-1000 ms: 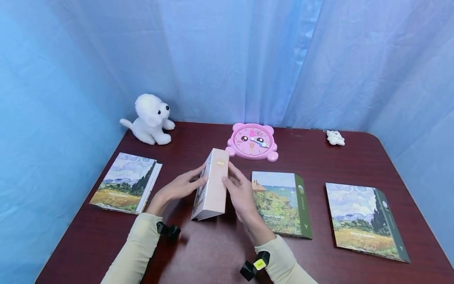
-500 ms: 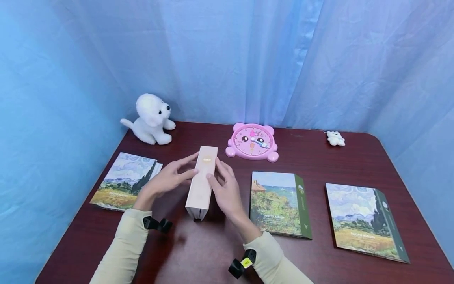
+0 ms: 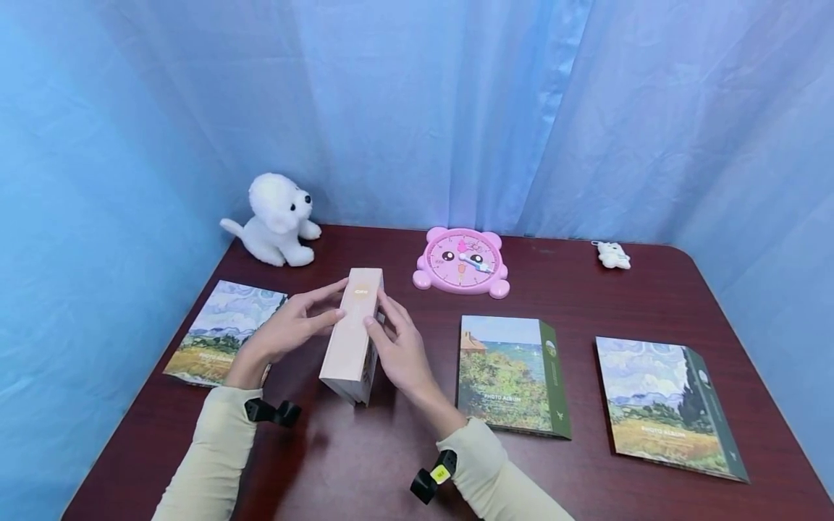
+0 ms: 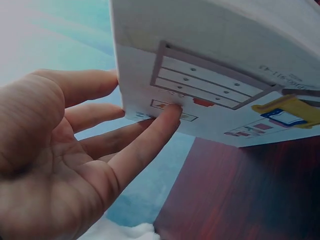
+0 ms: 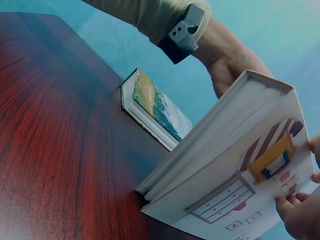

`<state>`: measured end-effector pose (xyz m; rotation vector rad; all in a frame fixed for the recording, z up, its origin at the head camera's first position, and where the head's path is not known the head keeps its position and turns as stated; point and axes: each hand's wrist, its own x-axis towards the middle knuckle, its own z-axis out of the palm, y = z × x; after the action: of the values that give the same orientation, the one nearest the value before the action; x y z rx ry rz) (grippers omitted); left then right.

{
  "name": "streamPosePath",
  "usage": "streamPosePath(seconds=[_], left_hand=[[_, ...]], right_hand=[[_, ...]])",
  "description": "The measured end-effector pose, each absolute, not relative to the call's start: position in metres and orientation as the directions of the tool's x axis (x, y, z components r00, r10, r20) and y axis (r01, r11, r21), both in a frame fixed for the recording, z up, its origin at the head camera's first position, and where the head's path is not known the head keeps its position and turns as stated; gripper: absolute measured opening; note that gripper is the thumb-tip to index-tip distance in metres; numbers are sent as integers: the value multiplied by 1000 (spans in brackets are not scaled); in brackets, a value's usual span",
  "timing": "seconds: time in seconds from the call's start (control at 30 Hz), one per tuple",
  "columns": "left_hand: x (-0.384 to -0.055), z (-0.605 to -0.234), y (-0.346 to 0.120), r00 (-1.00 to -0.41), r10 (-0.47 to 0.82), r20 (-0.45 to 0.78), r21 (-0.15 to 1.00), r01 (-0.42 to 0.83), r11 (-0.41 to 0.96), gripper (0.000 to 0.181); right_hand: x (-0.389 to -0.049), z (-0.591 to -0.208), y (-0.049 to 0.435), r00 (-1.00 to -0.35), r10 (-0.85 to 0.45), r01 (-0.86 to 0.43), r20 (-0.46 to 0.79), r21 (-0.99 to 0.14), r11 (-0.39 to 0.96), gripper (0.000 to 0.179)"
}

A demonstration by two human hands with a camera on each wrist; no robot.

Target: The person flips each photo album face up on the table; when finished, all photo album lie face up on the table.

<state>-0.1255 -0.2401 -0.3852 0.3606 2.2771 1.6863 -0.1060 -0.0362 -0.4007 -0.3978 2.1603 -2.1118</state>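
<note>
A thick hardcover album (image 3: pixel 350 336) with a cream spine and small gold lettering stands spine up between both hands, left of the table's middle. My left hand (image 3: pixel 284 331) holds its left side, with thumb and fingertips at the spine edge and on the cover. On the other side my right hand (image 3: pixel 404 356) grips it, the thumb at the spine and the fingers against the cover. The left wrist view shows fingertips on a white cover (image 4: pixel 210 75) printed with drawers. In the right wrist view its page edges (image 5: pixel 215 135) point toward the table.
A landscape photo album (image 3: pixel 224 333) lies at left, partly behind the left hand. Two more, a seaside album (image 3: pixel 502 373) and another landscape one (image 3: pixel 664 401), lie at right. Along the back are a white toy dog (image 3: pixel 276 221), a pink clock (image 3: pixel 461 262) and a small plush (image 3: pixel 612 255).
Both hands have carried the cream-spined album to the left and turned it. The spine leaned right at first; now it faces up and part of the right cover shows.
</note>
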Motion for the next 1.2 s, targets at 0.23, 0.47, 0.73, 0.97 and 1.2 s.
streamPosePath(seconds=[0.23, 0.47, 0.73, 0.97, 1.2], left_hand=[[-125, -381, -245, -942, 323, -86, 915, 54, 400, 59], [-124, -376, -250, -971, 215, -100, 819, 43, 572, 67], [-121, -377, -264, -983, 112, -148, 728, -32, 685, 69], [-121, -388, -275, -966, 126, -224, 743, -86, 664, 62], [-122, -402, -282, -944, 72, -321, 702, -186, 688, 60]], right_hand=[[-114, -429, -42, -958, -277, -111, 79, -988, 102, 50], [-115, -446, -46, -937, -349, -74, -14, -968, 238, 55], [-115, -459, -52, -938, -344, -108, -48, -901, 419, 67], [-112, -466, -60, -950, -308, -107, -50, -876, 471, 72], [-108, -468, -64, -950, -309, -114, -43, -872, 475, 74]])
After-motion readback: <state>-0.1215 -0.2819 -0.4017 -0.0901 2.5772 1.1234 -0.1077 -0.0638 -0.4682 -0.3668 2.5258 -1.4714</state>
